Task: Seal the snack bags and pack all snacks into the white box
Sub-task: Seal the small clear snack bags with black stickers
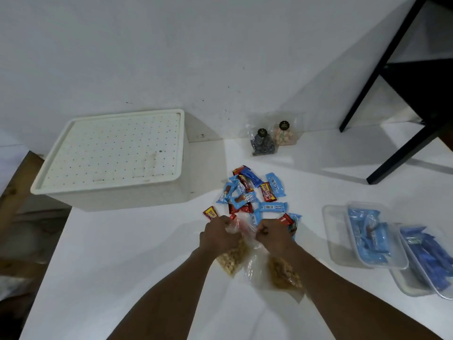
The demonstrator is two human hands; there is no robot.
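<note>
We are pinching the clear mouth of a snack bag (232,258), left hand (219,235) and right hand (272,235) both curled tight on the plastic, just right of the white box (115,153) and nearer us. A second snack bag (283,274) is lying under our right forearm. The box is sitting lidded against the wall, overhanging the table (122,278) edge; bare tabletop is lying open before it. Right of the box, wrapped snacks (255,195) are crowding our knuckles; farther right are two tied bags (263,143), clear trays (367,236) and black frame legs (404,148).

soft cool light, faint shadows, slight blur, wide-angle bending at edges.
</note>
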